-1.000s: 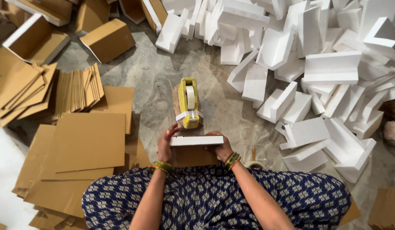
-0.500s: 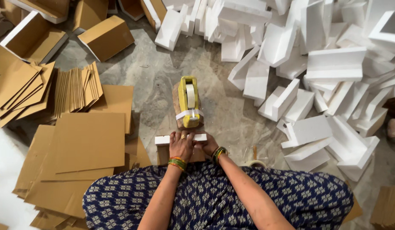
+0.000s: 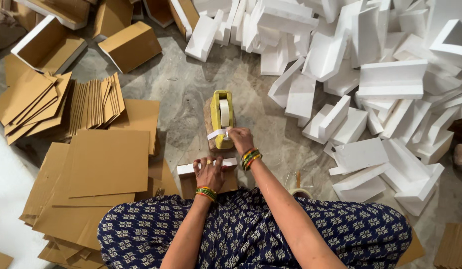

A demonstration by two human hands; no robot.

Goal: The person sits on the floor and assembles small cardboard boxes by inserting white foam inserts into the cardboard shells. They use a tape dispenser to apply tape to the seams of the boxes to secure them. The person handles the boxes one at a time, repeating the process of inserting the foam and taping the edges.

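My left hand (image 3: 209,173) lies flat, fingers spread, pressing down on a small cardboard box with a white foam top (image 3: 207,174) just in front of my knees on the stone floor (image 3: 181,94). My right hand (image 3: 239,138) reaches just past it, fingertips pinched together on the loose end of white tape (image 3: 217,133) at the mouth of a yellow tape dispenser (image 3: 222,118).

To my left, flat cardboard sheets (image 3: 104,164) lie in loose stacks. Farther off, open cardboard boxes (image 3: 129,45) sit at the upper left, and a large heap of white foam pieces (image 3: 370,74) fills the right.

As I judge it, the tape could fold and stick to itself if pulled at an angle, or the dispenser could slide since nothing holds it down. The foam top might shift if my left hand eases.

Half a second ago both hands were together on the box; now the right has gone to the tape.
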